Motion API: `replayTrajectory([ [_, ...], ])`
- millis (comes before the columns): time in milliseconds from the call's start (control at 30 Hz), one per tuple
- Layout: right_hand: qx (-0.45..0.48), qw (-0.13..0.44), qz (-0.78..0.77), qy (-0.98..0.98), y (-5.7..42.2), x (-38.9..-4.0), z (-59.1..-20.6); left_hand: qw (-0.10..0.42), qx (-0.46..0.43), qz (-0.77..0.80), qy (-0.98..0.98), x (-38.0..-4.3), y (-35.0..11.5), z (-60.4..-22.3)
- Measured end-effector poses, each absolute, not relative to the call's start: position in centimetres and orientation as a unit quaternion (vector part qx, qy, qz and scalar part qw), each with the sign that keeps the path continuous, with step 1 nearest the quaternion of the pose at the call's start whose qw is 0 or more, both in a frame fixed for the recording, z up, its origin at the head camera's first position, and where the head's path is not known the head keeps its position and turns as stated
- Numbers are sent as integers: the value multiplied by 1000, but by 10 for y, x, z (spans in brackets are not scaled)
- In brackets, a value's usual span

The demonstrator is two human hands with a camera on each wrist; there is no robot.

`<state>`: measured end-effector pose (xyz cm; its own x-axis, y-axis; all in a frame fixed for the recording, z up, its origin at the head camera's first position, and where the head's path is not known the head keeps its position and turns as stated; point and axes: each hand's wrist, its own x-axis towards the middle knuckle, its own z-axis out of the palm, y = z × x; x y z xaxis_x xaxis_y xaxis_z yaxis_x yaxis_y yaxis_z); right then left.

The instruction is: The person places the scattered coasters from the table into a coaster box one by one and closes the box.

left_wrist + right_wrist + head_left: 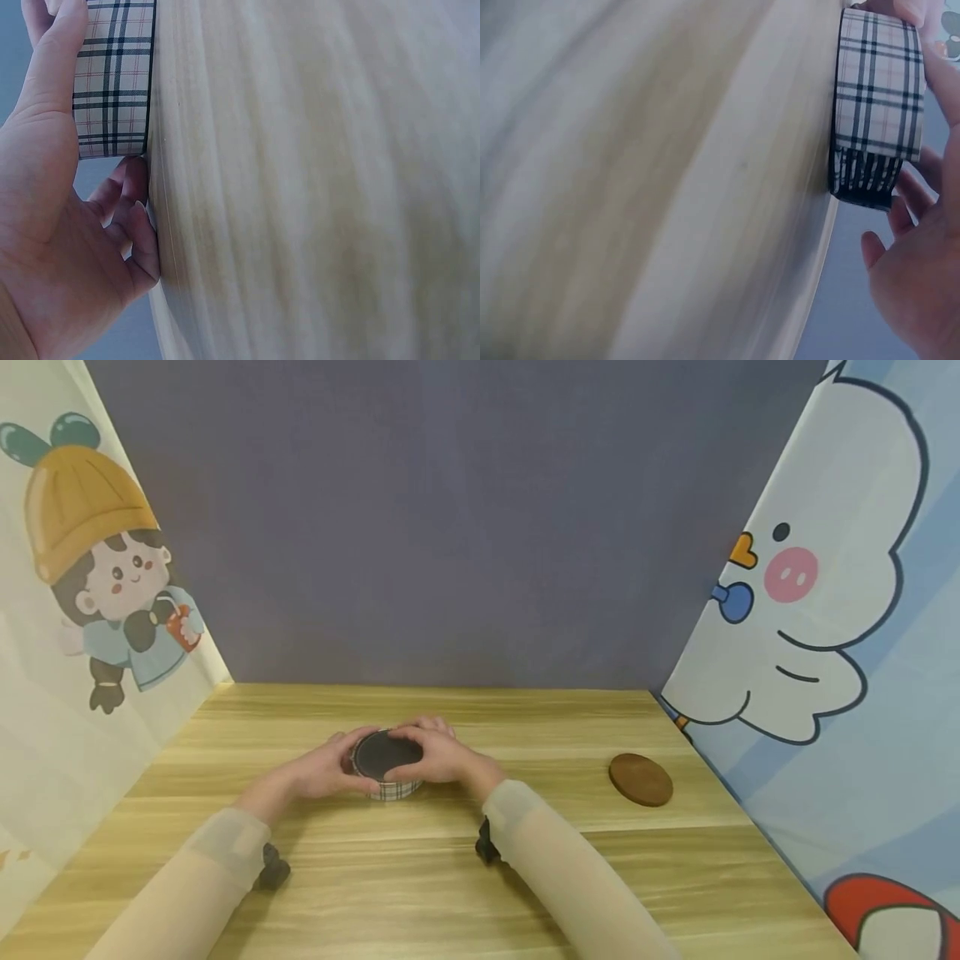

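A low round case [384, 755] with a dark top and a plaid side stands on the wooden table. My left hand [327, 769] grips it from the left, the thumb along the near side. From the right, my right hand [442, 755] holds it, with thumb and fingers curved over the top's edge. In the left wrist view the plaid wall [114, 75] lies against the left thumb. The right wrist view shows the plaid wall [879, 82] and a black slotted part [866, 176] at one end. The fingers on the far side are partly hidden.
A flat brown round disc [641, 779] lies on the table [420, 893] to the right. A grey-purple backdrop [450, 527] rises behind the table. Cartoon-printed panels stand at the left [45, 693] and right [885, 777].
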<state>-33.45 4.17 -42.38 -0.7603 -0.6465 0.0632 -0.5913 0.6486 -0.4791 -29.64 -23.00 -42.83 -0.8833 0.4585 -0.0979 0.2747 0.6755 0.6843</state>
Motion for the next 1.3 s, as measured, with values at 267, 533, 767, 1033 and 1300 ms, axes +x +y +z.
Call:
replayTrajectory([
  [267, -337, 76, -236, 908, 44, -334, -422, 130, 197, 348, 907, -294, -230, -428],
  [533, -331, 88, -239, 909, 42, -332, -418, 127, 200, 347, 908, -295, -231, -428],
  [767, -349, 77, -224, 907, 44, -330, -419, 134, 200, 355, 903, -295, -233, -429],
  [1033, -334, 108, -288, 891, 76, -323, -414, 127, 206, 364, 900, -295, -230, -428],
  [1300, -345, 100, -300, 884, 122, -317, -411, 107, 209, 350, 907, -296, -230, -431],
])
